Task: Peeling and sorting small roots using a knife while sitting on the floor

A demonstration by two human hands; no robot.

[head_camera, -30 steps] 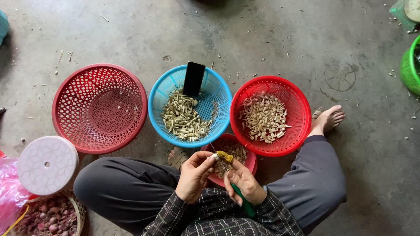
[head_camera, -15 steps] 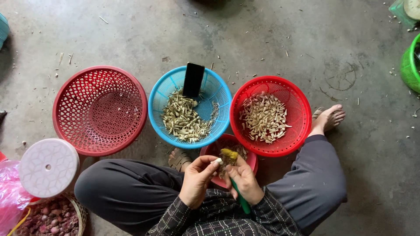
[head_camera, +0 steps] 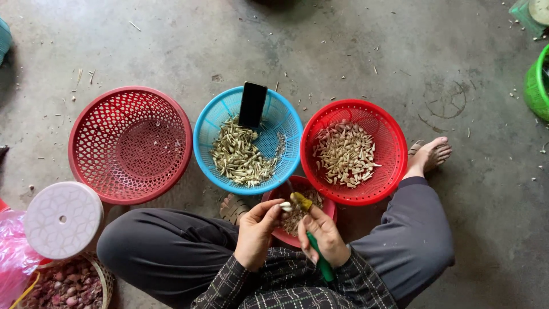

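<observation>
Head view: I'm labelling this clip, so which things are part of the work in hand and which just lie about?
In use: left hand, clove, right hand, green tool, small red bowl, blue basket, right red basket.
Lying about: left red basket, white lid, phone.

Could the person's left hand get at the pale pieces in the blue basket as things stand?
Probably yes. The blue basket is open-topped and sits just ahead of the left hand, with nothing between them. But that hand is pinching a small pale piece, so it isn't free, and the dark phone covers only the far rim.
</observation>
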